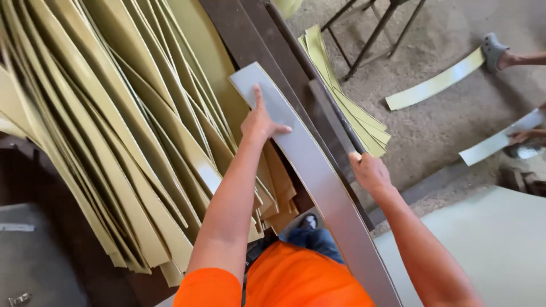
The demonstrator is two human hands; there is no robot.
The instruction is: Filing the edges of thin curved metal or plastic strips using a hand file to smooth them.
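Note:
A long curved grey strip (318, 170) lies slanted across a dark workbench (239, 28). My left hand (260, 122) presses on its upper part, index finger stretched along it, thumb spread across it and the other fingers curled at its left edge. My right hand (369, 170) is closed around the near end of a dark metal bar (318, 85) that runs along the bench's right edge. A thick fan of yellow-green curved strips (114, 125) is stacked to the left of my left arm.
A smaller pile of yellow-green strips (352, 113) hangs beyond the bar. One strip (435, 85) lies on the dusty floor near another person's foot (495, 51). That person's hand (520, 136) holds a pale strip (495, 146). A large pale sheet (489, 244) lies at the lower right, with metal stand legs (372, 37) at the top.

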